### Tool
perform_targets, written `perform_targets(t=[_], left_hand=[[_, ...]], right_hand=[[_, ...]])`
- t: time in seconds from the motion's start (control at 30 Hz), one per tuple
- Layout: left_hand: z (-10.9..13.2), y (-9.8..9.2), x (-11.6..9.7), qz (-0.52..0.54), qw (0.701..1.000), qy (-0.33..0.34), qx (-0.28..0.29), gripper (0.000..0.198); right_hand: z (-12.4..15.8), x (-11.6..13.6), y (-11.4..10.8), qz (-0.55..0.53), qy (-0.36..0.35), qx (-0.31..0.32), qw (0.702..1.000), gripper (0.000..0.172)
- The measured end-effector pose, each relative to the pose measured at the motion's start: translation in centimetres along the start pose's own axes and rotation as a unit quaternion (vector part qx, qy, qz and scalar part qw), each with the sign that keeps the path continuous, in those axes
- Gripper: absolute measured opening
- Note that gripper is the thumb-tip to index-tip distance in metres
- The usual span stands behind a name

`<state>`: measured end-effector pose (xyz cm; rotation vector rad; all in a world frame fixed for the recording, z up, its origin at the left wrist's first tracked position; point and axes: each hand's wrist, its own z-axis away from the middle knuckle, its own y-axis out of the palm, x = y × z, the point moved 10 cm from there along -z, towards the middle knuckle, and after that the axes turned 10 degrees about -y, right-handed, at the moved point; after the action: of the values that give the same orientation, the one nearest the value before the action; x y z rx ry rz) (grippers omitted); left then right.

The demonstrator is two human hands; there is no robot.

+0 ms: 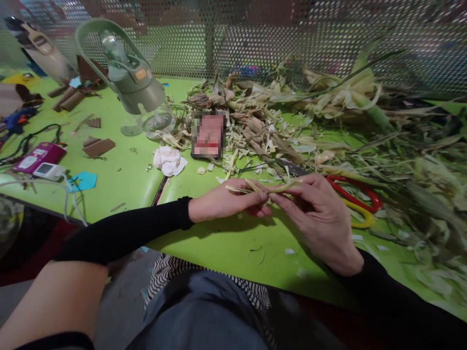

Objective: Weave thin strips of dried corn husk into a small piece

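Note:
My left hand [226,200] and my right hand [318,214] meet over the green table [219,243], both pinching one thin pale corn husk strip [270,187] that runs between them. The left fingers are closed on its left end, the right thumb and forefinger grip its right part. Scissors with red and yellow handles [355,199] lie just behind my right hand. A big heap of dry corn husks and stalks [328,112] covers the table's back and right side.
A phone [208,134] lies in front of the husk heap, a crumpled white tissue [168,160] beside it. A green water bottle [131,78] lies on its side at back left. Cardboard scraps [98,147], a pink device with cables [40,158], mesh wall [255,34] behind.

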<state>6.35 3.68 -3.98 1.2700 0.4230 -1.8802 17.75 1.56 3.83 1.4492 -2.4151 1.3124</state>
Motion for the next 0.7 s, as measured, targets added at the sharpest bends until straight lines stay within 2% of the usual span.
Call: perform_targets(t=[0.13, 0.33, 0.47, 0.63, 0.7], left_hand=[[-0.2, 0.2, 0.7, 0.071, 0.997, -0.031, 0.02, 0.02], [-0.3, 0.3, 1.3, 0.156, 0.983, -0.088, 0.027, 0.026], [-0.4, 0.3, 1.2, 0.156, 0.983, -0.092, 0.037, 0.025], [-0.3, -0.2, 1.5, 0.141, 0.986, -0.085, 0.031, 0.021], [-0.4, -0.1, 1.7, 0.14, 0.985, -0.091, 0.035, 0.024]], right_hand=[[0.0, 1.6, -0.3, 0.037, -0.059, -0.014, 0.997, 0.008], [-0.2, 1.8, -0.3, 0.05, -0.068, -0.014, 0.996, 0.006], [-0.2, 1.6, -0.3, 0.049, -0.071, -0.012, 0.996, 0.006], [-0.1, 0.9, 0.1, 0.044, -0.031, 0.011, 0.998, 0.006], [0.0, 1.4, 0.1, 0.054, -0.049, 0.012, 0.997, 0.006]])
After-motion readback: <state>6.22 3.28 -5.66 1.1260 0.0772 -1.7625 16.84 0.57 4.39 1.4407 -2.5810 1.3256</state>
